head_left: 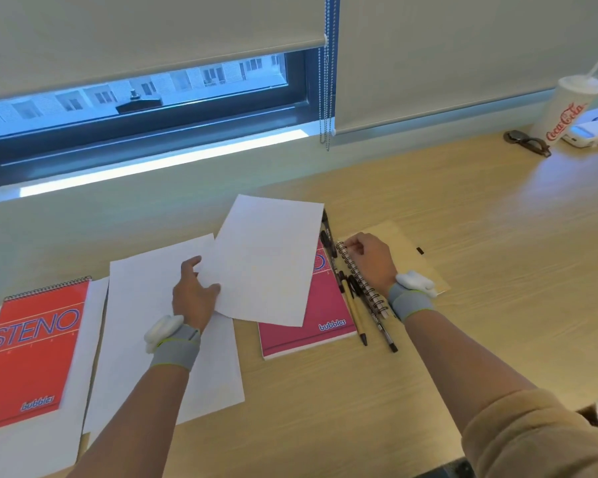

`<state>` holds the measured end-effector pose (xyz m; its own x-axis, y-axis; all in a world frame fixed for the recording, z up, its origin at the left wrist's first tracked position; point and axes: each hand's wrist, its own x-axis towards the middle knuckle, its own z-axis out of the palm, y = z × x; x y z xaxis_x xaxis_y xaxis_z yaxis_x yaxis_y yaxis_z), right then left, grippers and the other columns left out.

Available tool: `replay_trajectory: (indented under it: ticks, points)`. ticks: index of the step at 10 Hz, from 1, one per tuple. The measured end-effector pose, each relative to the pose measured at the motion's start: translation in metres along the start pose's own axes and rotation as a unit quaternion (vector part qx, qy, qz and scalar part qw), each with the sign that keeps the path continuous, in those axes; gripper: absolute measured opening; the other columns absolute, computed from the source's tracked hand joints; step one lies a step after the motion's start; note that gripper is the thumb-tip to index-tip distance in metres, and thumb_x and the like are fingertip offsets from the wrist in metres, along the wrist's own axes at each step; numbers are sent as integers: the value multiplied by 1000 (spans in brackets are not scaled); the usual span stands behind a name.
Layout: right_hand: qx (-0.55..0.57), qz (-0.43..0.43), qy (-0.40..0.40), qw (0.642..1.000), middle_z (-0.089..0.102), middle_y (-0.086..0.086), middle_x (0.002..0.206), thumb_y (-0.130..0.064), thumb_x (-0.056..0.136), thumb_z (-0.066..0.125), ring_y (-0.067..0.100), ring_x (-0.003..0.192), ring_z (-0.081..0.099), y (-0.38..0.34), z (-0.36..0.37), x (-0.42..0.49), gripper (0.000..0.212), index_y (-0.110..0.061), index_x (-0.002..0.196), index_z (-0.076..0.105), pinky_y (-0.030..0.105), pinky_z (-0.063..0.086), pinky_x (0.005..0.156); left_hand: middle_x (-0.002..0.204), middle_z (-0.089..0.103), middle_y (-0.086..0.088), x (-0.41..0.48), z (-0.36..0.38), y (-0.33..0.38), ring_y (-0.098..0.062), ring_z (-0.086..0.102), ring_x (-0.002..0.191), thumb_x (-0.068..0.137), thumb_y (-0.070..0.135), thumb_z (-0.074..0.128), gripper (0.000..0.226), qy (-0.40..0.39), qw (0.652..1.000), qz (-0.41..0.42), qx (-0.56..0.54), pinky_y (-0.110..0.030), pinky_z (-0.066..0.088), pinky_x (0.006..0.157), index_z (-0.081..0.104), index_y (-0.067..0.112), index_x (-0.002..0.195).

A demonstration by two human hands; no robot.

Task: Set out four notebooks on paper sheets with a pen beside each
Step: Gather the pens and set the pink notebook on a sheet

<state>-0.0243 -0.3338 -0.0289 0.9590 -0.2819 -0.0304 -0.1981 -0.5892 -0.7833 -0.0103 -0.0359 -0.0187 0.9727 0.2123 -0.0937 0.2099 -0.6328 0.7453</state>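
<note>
Cool daylight enters through the window strip [135,94] at eleven o'clock, under the lowered blind [145,22]. The sill [159,160] glares white. The bench [497,219] shows soft sheen toward two o'clock. Shadows are faint; edges bow and blur slightly.

An office or study room: a long wooden desk [480,208] runs under a window [145,98] with roller blinds [152,25], buildings outside. Steno notebooks [32,353], paper sheets [266,260] and pens [356,315] lie near; a soda cup [567,112] stands far right.
</note>
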Motion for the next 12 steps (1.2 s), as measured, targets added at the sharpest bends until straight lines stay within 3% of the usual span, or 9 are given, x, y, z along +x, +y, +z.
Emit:
replay_trajectory:
  ticks: [1, 3, 4, 5, 7, 9, 11, 12]
  points:
    - [-53, -26, -2, 998, 60, 20, 108, 11, 86, 46, 29, 98, 58, 8, 3, 3, 26, 3, 104, 63, 29, 47, 88, 134, 51, -21, -3, -2, -7, -35, 46, 126, 82, 6, 62, 59, -3, 1000, 2, 10, -42, 40, 98, 37, 17, 135]
    - [-165, -84, 24, 982, 56, 26, 100, 16, 80, 46, 42, 91, 55, 19, 2, 11, 28, 5, 94, 66, 47, 49, 76, 130, 54, -17, -10, 1, -9, -37, 50, 119, 84, 6, 59, 53, -7, 1000, 7, 26, -41, 41, 97, 43, 16, 132]
    - [-170, -109, 35, 979, 57, 21, 84, -4, 83, 54, 37, 73, 55, 8, 0, 2, 11, 4, 81, 63, 38, 46, 61, 126, 58, -16, -9, 2, -11, -37, 53, 114, 82, 7, 60, 47, -12, 999, -5, 31, -40, 42, 96, 49, 14, 127]
    - [-222, -56, -61, 971, 65, 18, 83, -20, 81, 55, 33, 74, 59, -2, -4, -7, 16, -5, 85, 61, 32, 46, 63, 128, 57, -14, -6, 3, -11, -36, 52, 116, 82, 7, 59, 46, -21, 999, -13, 40, -40, 41, 98, 49, 13, 127]
    - [-271, -4, -188, 944, 54, 9, 85, -36, 75, 63, 29, 78, 57, -13, -8, -9, 31, -10, 86, 52, 33, 48, 65, 127, 57, -16, -5, 5, -12, -36, 52, 116, 82, 7, 59, 46, -17, 999, -13, 46, -39, 41, 97, 49, 11, 127]
    - [-273, 30, -244, 930, 53, 11, 94, -19, 73, 68, 29, 80, 56, -24, -5, -8, 38, -6, 103, 48, 31, 47, 63, 128, 56, -17, -6, 7, -13, -36, 50, 118, 83, 7, 58, 44, -14, 998, -4, 55, -41, 39, 99, 50, 9, 126]
    - [-255, 19, -175, 951, 56, 24, 115, -11, 86, 54, 29, 83, 49, -23, 3, -6, 32, 1, 115, 48, 32, 39, 68, 128, 56, -17, -7, 7, -12, -36, 50, 118, 83, 7, 58, 44, -12, 998, -5, 55, -41, 39, 99, 50, 10, 126]
    - [-250, 14, -138, 958, 55, 22, 119, -11, 87, 54, 36, 104, 56, -19, 10, -5, 31, 2, 115, 50, 35, 45, 80, 127, 56, -18, -6, 7, -11, -36, 51, 117, 83, 6, 58, 44, -9, 999, -9, 46, -41, 40, 99, 51, 9, 125]
